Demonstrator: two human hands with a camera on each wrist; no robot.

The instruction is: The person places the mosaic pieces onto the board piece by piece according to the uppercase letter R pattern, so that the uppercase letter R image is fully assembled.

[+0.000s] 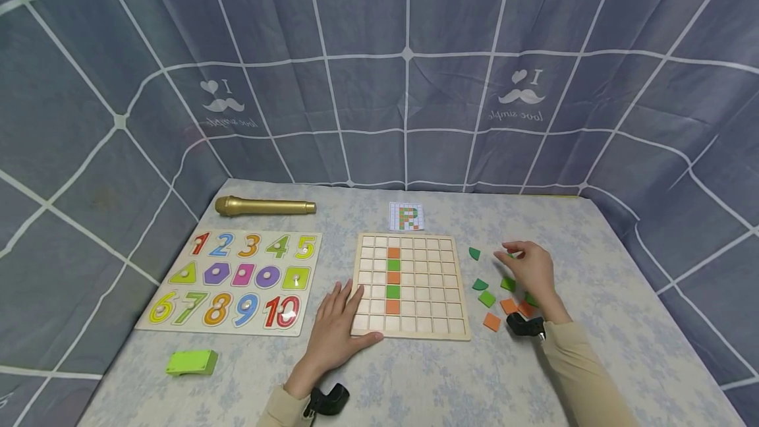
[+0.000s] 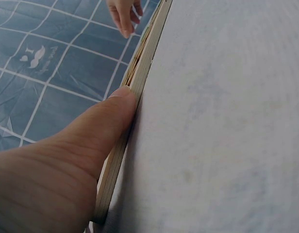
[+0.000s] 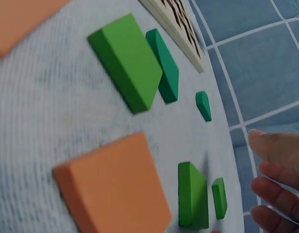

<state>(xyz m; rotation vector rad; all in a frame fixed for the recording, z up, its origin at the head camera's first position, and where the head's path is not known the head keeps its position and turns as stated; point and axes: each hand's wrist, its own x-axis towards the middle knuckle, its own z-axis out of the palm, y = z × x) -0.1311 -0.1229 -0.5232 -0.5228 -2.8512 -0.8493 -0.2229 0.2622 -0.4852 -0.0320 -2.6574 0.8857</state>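
My left hand [image 1: 335, 331] rests spread at the near left corner of a wooden grid board [image 1: 435, 335]. Its thumb [image 2: 113, 109] lies against the board's edge in the left wrist view. Orange squares, such as this orange tile [image 1: 394, 253], alternate with green ones [image 1: 393, 291] in one column of the grid. Over the loose pieces right of the board hovers my right hand [image 1: 534, 272], fingers bent, thumb and index finger apart, no piece visible between them. A green square tile [image 3: 220, 199] lies on the cloth near those fingers in the right wrist view.
Loose orange tiles [image 1: 491, 321] and dark green quarter-round pieces [image 1: 474, 254] lie right of the board. A pattern card [image 1: 406, 216] sits behind it. Leftward are a number puzzle [image 1: 222, 288], a gold microphone [image 1: 267, 207] and a green block [image 1: 192, 362]. Curtains surround the table.
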